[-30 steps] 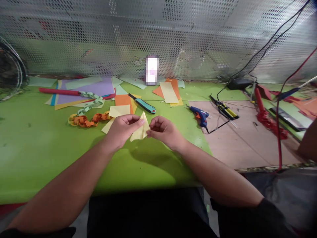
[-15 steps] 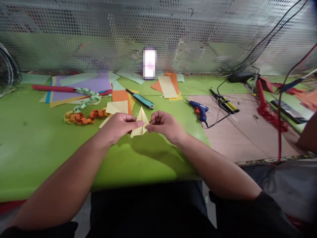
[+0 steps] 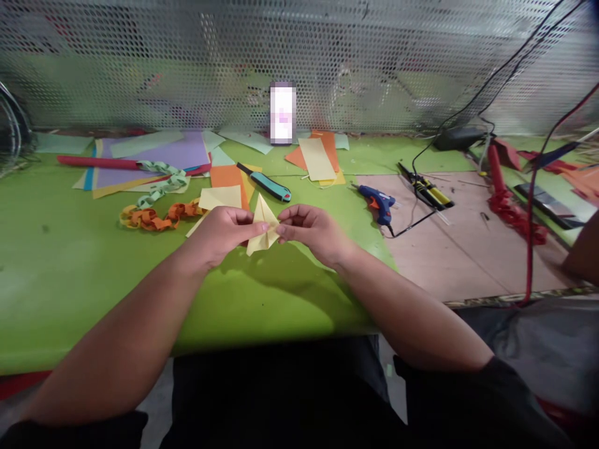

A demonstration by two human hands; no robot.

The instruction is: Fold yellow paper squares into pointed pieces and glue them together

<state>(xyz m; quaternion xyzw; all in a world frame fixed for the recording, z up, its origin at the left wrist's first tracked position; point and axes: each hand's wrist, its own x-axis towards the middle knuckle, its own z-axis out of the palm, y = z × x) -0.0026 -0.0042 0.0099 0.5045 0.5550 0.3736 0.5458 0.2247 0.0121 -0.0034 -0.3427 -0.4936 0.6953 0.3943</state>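
Both of my hands hold a folded pale yellow paper (image 3: 262, 229) just above the green table (image 3: 70, 262). My left hand (image 3: 224, 234) pinches its left side with thumb and fingers closed. My right hand (image 3: 311, 231) pinches its right edge, fingers curled. The paper forms a pointed triangular shape with its tip up. Loose yellow and orange sheets (image 3: 224, 193) lie just behind my hands.
An orange and green paper chain (image 3: 154, 209) lies at the left, a teal utility knife (image 3: 264, 182) behind the hands, a blue glue gun (image 3: 379, 204) and cables at the right. Purple paper (image 3: 154, 156) lies at the back. Another person's arm (image 3: 583, 252) shows at the right edge.
My hands have stayed pinched on the yellow paper, working its fold; the piece looks slightly turned. The camera view has shifted a little.
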